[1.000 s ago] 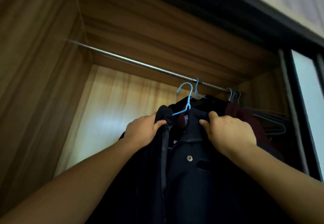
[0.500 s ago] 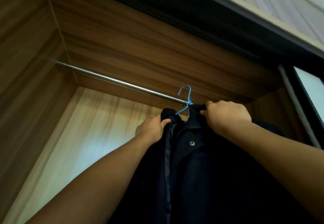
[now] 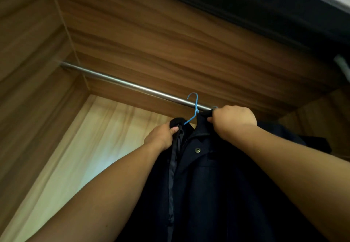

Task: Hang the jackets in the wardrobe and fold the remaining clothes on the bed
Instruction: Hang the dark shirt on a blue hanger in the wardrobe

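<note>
A dark jacket (image 3: 217, 175) on a blue hanger (image 3: 195, 107) is held up at the wardrobe rail (image 3: 123, 82).

The jacket hangs high inside the wardrobe, right under the rail. The left hand (image 3: 161, 137) grips the jacket's front edge by the shoulder, and the right hand (image 3: 233, 120) grips the collar, right next to the rail. The hanger's hook pokes up across the rail, but I cannot tell if it is hooked on. So I think this jacket is almost hung, and the hands have not let go. The bed and the clothes to fold are not in view, so that part looks left to do. More dark clothes (image 3: 303, 139) hang just to the right and may crowd the jacket. The rail is bare on the left, with the pale back wall (image 3: 94, 147) behind it.
</note>
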